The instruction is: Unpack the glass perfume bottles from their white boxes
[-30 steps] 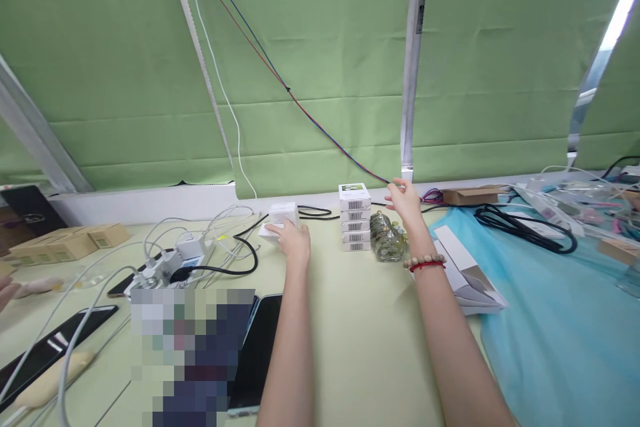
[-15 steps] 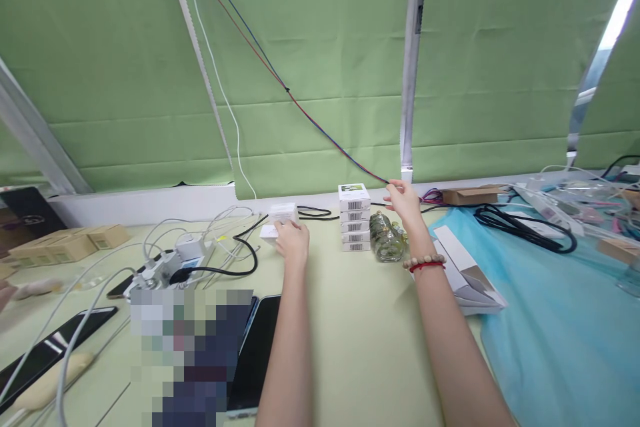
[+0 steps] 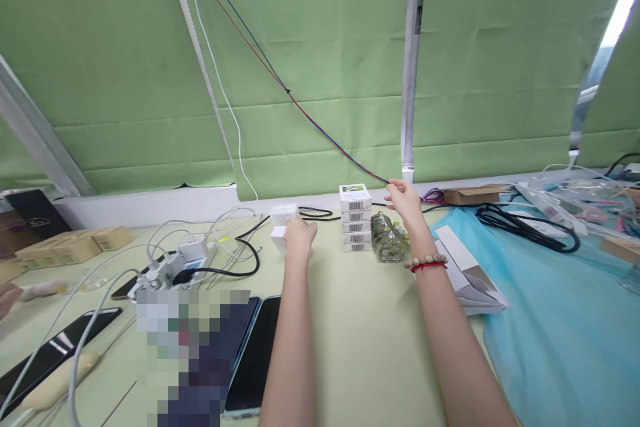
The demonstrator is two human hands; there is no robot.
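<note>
My left hand (image 3: 300, 236) is closed around a small white box (image 3: 279, 235), its fingers partly hiding it. Another white box (image 3: 284, 213) stands just behind. To the right rises a stack of small white boxes (image 3: 356, 228) with barcodes on their front sides. Ribbed clear-glass jars (image 3: 389, 243) lie beside that stack. My right hand (image 3: 406, 203) hovers above the jars with its fingers apart and nothing visible in them. Its fingertips overlap the red and blue wires (image 3: 340, 148) in view; whether they touch cannot be told. An opened white carton (image 3: 467, 273) lies beside my right forearm.
A power strip (image 3: 165, 270) with tangled cables sits at the left. Phones (image 3: 255, 353) lie on the near table. Brown boxes (image 3: 75, 247) stand far left, where part of another person's hand (image 3: 7, 297) shows. Blue sheeting (image 3: 555, 307) with a coiled black cable (image 3: 525, 230) covers the right.
My left hand has turned and shifted slightly right, bringing the front white box with it. My right hand stays almost in place. The view has shifted very slightly.
</note>
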